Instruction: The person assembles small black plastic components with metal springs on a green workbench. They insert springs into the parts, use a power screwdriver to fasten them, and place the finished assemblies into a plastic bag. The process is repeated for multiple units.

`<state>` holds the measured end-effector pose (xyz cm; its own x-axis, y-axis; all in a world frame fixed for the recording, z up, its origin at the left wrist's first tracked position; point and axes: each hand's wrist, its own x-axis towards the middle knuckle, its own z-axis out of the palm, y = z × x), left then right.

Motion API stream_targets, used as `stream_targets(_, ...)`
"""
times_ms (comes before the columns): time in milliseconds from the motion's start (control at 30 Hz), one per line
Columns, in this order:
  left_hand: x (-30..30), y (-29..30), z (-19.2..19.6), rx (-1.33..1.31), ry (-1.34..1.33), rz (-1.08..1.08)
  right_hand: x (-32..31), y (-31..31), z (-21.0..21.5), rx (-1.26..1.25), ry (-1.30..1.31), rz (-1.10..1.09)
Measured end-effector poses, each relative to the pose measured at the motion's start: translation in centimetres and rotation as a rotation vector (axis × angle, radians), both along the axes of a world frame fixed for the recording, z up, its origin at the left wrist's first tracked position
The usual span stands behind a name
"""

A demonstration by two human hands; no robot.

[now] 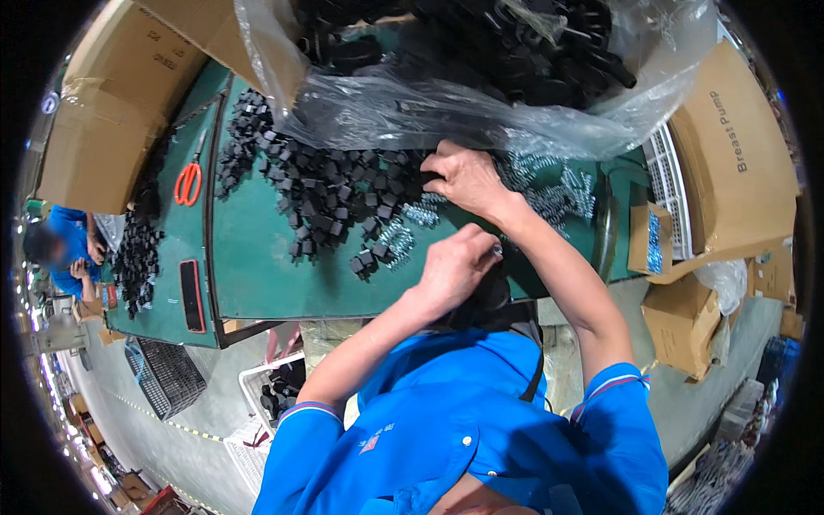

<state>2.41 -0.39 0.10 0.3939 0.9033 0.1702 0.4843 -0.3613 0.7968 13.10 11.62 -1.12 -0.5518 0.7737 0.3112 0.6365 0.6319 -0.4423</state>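
Note:
My right hand (468, 178) reaches to the right edge of a pile of small black blocks (330, 184) on the green table. Its fingers are bent around one of the blocks at the pile's edge. Nearer to me, my left hand (457, 264) is closed in a pinch at the table's front edge. A small shiny metal piece (498, 250) shows at its fingertips; its full shape is hidden. Loose silvery springs (397, 243) lie left of my left hand, beside a few black blocks. More springs (558, 196) are heaped to the right of my right wrist.
A clear plastic bag (412, 120) of black parts spans the table's far side. Orange-handled scissors (188, 183) and a phone (192, 296) lie to the left. Cardboard boxes (730, 154) stand on the right. A dark crate (167, 378) is on the floor. Another person (73, 249) works at far left.

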Motion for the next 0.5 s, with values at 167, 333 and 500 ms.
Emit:
stream_targets(167, 0.1, 0.5, -0.4, -0.08, -0.146, 0.033, 6.2, -6.2, 5.2, -0.706, 0.668, -0.22)
stream_targets(333, 0.7, 1.1, -0.1, 0.017, -0.044, -0.053, 10.7, -13.4, 5.3, -0.364, 0.48, -0.413)
stream_targets(500, 0.7, 1.2, 0.4, -0.023, 0.09, -0.104, 9.3, -15.9, 4.7, -0.304, 0.563, -0.414)
